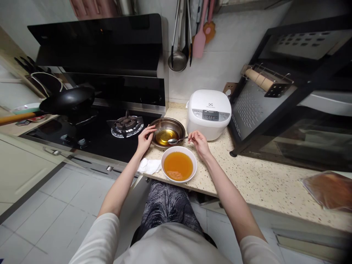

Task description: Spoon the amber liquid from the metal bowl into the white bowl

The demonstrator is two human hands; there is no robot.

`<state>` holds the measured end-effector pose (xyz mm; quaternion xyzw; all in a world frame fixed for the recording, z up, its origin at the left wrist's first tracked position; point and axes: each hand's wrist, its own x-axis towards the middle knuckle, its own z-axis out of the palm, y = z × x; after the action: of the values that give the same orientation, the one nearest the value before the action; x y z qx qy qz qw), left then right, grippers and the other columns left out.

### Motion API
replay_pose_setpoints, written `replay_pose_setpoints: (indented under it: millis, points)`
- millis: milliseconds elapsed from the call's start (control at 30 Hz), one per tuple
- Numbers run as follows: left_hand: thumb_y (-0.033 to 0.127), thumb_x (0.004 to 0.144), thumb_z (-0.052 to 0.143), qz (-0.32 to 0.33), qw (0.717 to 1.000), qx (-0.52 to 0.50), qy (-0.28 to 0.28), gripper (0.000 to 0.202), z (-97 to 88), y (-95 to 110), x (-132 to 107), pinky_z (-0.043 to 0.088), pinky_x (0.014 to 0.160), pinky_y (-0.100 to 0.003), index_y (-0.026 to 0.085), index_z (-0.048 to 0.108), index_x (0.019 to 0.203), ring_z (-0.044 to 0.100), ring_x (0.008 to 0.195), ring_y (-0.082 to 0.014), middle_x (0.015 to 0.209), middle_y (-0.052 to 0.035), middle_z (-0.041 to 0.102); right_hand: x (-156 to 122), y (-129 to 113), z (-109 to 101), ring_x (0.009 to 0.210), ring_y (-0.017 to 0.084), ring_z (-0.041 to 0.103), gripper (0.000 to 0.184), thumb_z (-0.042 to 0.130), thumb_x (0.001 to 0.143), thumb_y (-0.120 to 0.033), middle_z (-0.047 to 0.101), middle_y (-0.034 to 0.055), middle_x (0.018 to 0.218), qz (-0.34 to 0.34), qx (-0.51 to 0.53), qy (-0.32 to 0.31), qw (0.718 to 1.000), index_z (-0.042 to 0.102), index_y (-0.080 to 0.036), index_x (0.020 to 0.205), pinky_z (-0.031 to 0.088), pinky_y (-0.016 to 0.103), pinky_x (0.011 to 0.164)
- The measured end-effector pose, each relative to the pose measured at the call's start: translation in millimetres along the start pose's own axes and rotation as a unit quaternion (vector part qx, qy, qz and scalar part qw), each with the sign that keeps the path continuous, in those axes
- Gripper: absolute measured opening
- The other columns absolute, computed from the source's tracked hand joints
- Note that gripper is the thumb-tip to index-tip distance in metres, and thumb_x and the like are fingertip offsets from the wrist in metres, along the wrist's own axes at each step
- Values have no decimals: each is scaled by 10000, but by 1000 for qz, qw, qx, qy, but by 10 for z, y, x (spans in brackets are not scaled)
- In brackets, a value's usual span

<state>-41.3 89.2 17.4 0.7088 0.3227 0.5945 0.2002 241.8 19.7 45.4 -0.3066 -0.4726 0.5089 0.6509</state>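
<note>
My left hand point(145, 138) grips the near left rim of a metal bowl point(178, 126) that holds amber liquid. A metal spoon point(176, 140) lies in that bowl, its handle pointing right over the rim. My right hand point(198, 142) hovers just past the handle's end, fingers curled and slightly apart, with nothing in them. In front of the metal bowl stands a white bowl point(164, 160) full of orange liquid, near the counter's front edge.
A white rice cooker point(209, 112) stands right behind the bowls. A crumpled white tissue point(149, 166) lies left of the white bowl. A gas hob point(125, 125) and a black pan point(67, 99) are to the left, a black rack point(277, 106) to the right.
</note>
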Motion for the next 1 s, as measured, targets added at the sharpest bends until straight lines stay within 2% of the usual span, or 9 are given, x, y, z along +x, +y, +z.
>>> replay_pose_setpoints:
  millis: [467, 767, 1000]
  points:
    - [286, 945, 592, -4, 1000, 5, 1, 192, 9, 11, -4, 350, 1242, -539, 230, 762, 1016, 644, 1235, -238, 1260, -73, 708, 19, 203, 9, 625, 105, 560, 458, 728, 787, -632, 621, -4, 773, 28, -37, -35, 998, 584, -201, 724, 486, 253, 629]
    - [281, 946, 588, -4, 1000, 8, -3, 196, 1, -26, -7, 363, 1232, -529, 224, 760, 1022, 645, 1233, -236, 1269, -78, 703, 11, 335, 55, 626, 103, 547, 472, 789, 725, -618, 627, -6, 773, 60, 12, -38, 997, 567, -201, 714, 517, 254, 636]
    - [272, 943, 593, -1, 1000, 6, 0, 190, 2, -11, -8, 351, 1242, -536, 231, 761, 1020, 641, 1245, -237, 1268, -70, 705, 0, 351, 63, 624, 98, 590, 458, 787, 746, -591, 623, -6, 792, 63, 29, -28, 997, 549, -200, 729, 521, 243, 620]
